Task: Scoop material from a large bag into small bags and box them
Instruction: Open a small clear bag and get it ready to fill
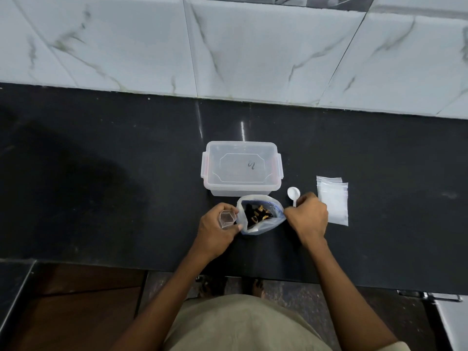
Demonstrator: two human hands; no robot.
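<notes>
The large bag point(260, 214) stands open on the dark surface point(126, 173), just in front of the lidded clear plastic box point(241, 168), with dark and tan pieces visible inside. Its mouth is being held apart from both sides, and the step is best served if the rim is kept spread and upright so that the white spoon point(293, 195) can be dipped straight in without the pieces being tipped out. The left hand point(219, 228) is curled round a small clear bag point(227, 218) whose mouth is held open, while its fingertips touch the left edge of the large bag. The right hand point(307, 219) is closed round the spoon handle, bowl pointing away, and its knuckles are pressed to the right edge of the large bag. Both forearms are angled inward, wrists low over the surface. A stack of empty small zip bags point(333, 201) lies to the right, near the right hand.
</notes>
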